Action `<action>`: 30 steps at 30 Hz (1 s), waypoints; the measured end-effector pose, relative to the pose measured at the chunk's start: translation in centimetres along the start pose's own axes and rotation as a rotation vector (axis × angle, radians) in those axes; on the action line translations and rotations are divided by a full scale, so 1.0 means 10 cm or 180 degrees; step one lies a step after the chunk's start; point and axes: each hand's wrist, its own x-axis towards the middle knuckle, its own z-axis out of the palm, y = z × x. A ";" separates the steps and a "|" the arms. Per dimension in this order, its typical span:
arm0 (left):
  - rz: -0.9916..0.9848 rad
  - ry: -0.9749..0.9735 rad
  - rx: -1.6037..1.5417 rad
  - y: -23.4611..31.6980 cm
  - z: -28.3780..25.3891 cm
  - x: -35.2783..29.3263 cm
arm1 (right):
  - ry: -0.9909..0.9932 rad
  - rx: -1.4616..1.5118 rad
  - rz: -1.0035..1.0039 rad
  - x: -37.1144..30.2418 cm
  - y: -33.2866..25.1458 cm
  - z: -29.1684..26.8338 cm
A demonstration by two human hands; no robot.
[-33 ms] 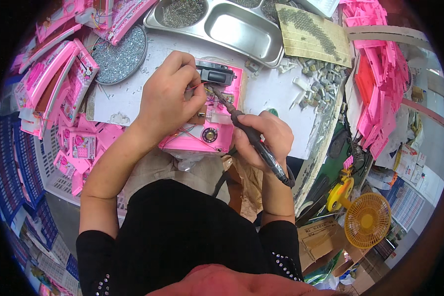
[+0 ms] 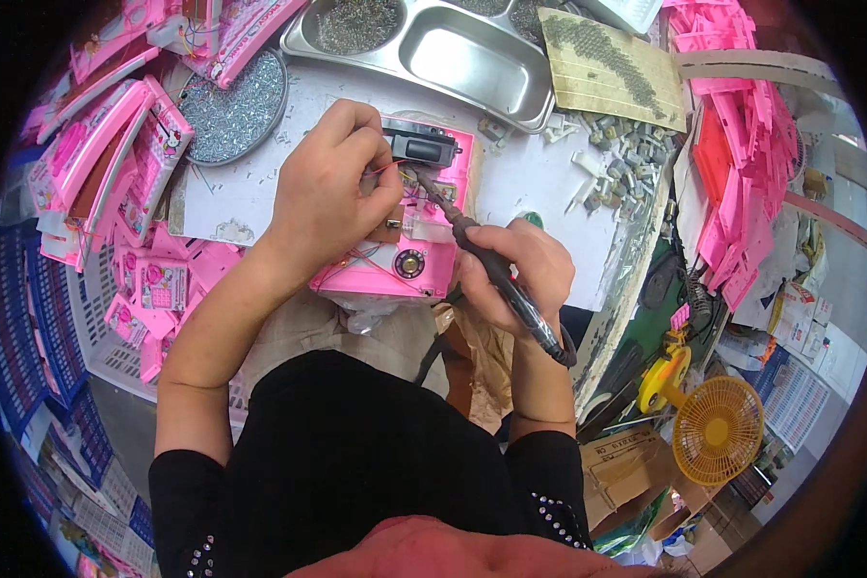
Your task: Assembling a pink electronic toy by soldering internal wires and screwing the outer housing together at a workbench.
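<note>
Left hand point(image 2: 332, 188) curls over the open pink toy casing point(image 2: 395, 255), fingers pinching a thin red wire point(image 2: 380, 171) on its circuit board. Right hand point(image 2: 515, 275) grips a soldering iron point(image 2: 486, 265) pen-style, tip down beside the black part point(image 2: 419, 144). Casing open, wiring exposed: joint apparently unfinished. Beyond the casing sits a steel tray point(image 2: 453, 58); left, finished-looking pink toys point(image 2: 116, 164).

Pink toy housing point(image 2: 409, 231): glossy moulded plastic, I read it as smooth. Black part point(image 2: 419, 146) on its far edge: matt plastic. Soldering iron point(image 2: 496, 275): dark matt grip, dull metal tip. Far steel tray point(image 2: 453, 58): brushed metal, soft sheen. Counter point(image 2: 535, 188): white, matt, scuffed. Right side: yellow fan point(image 2: 715, 429) glossy plastic, cardboard box point(image 2: 631, 458) matt brown. My sleeves point(image 2: 356, 453): black matt cloth.
</note>
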 end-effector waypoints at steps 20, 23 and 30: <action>0.0049 -0.0025 -0.0023 0.03 -0.03 0.02 | 0.0262 0.0048 0.0251 -0.32 -0.08 -0.26; 0.0435 0.0343 0.0110 0.16 -0.14 0.00 | 0.0334 0.0018 0.0312 -0.35 -0.10 -0.34; 0.0797 -0.1305 0.0335 0.28 0.02 -0.09 | 0.0639 -0.0036 0.0357 -0.37 -0.09 -0.37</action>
